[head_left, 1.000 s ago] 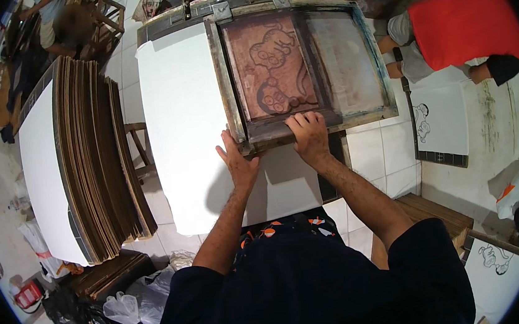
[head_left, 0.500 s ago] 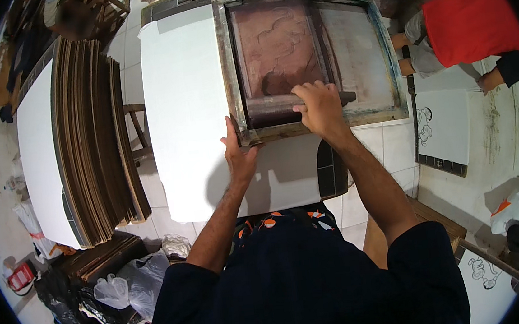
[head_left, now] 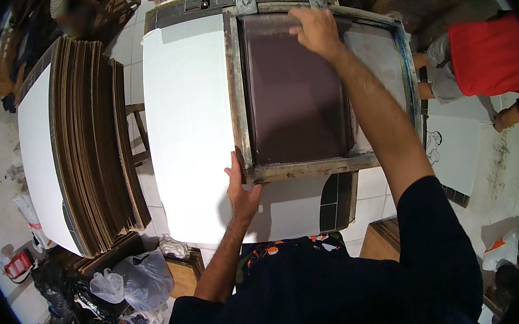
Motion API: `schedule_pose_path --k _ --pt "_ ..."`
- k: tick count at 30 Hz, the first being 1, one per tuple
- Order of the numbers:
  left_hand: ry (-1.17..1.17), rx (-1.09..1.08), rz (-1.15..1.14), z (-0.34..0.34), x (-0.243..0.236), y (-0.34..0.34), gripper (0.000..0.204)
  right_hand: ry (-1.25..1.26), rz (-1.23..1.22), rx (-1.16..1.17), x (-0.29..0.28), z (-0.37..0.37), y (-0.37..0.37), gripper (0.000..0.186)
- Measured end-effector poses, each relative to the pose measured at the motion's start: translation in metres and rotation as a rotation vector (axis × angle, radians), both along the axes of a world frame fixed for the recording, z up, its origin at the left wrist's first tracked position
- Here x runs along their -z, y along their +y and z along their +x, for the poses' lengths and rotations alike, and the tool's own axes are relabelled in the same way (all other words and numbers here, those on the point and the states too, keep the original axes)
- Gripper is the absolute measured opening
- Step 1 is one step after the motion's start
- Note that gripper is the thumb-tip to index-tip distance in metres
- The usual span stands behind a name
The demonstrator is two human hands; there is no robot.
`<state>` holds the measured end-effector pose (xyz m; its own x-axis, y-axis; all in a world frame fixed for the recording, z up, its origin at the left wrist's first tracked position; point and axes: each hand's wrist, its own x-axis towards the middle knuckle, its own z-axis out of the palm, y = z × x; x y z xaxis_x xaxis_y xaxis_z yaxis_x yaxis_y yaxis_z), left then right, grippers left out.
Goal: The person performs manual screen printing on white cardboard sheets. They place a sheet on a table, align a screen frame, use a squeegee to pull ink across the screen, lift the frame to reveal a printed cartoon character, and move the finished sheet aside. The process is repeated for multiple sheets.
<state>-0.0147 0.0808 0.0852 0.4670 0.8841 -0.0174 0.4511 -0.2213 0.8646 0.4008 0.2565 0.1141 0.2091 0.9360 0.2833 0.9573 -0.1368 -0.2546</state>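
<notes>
A wooden-framed printing screen [head_left: 241,95] lies over a white sheet [head_left: 188,106] on the table before me. Dark purplish ink covers its left mesh panel [head_left: 297,96]. At the panel's far end my right hand [head_left: 320,30] is closed round a squeegee [head_left: 268,26], blurred by motion and partly hidden by the hand. My left hand [head_left: 242,188] rests against the frame's near left corner, index finger stretched along the left side and thumb apart near the front edge. Some of its fingers are out of sight.
Metal hinge clamps [head_left: 245,4] join the frame to the table's far edge. To the left stands a tall stack of boards [head_left: 86,147]; plastic bags [head_left: 143,279] lie below it. On the right, a person in red [head_left: 490,55] is near a printed sheet [head_left: 451,143].
My right hand has pushed the squeegee from the near end to the far end of the panel. The rippled mesh now looks smooth. My left hand stays at the frame's corner.
</notes>
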Motion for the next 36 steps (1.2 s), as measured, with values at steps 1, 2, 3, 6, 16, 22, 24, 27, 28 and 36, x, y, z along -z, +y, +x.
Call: schedule_pose_path --k 1,2,3,6,16,22,24,27,28,36 --pt "-0.011 0.005 0.011 0.0 0.001 0.0 0.107 -0.029 0.031 -0.018 0.002 0.012 0.018 0.029" --pt "-0.016 0.01 0.021 0.0 0.001 0.0 0.107 -0.056 -0.012 0.014 0.003 0.019 0.028 0.031" --pt "-0.019 0.018 0.035 0.0 0.001 0.0 0.107 -0.048 0.026 0.005 0.005 0.018 0.029 0.031" --pt "0.033 0.01 0.056 0.0 0.0 0.0 0.107 -0.023 0.032 0.03 0.004 -0.006 -0.004 0.034" --pt "0.028 0.019 0.022 -0.003 0.0 0.0 0.107 -0.05 0.139 0.067 0.002 -0.013 -0.007 0.031" --pt "0.006 0.018 0.013 -0.002 -0.001 0.0 0.107 0.001 0.058 0.071 0.004 -0.02 -0.014 0.032" --pt "-0.008 0.019 0.053 -0.002 0.0 0.001 0.107 0.023 0.027 0.049 -0.002 -0.044 -0.057 0.03" --pt "-0.066 0.013 -0.055 -0.003 0.004 0.0 0.109 0.1 -0.025 0.041 -0.016 -0.102 -0.148 0.031" --pt "-0.075 0.01 -0.069 -0.003 0.006 0.0 0.109 0.121 -0.046 0.027 -0.023 -0.121 -0.18 0.032" --pt "-0.144 -0.007 -0.153 0.007 -0.012 0.004 0.108 0.087 0.017 0.079 -0.056 -0.209 -0.291 0.045"
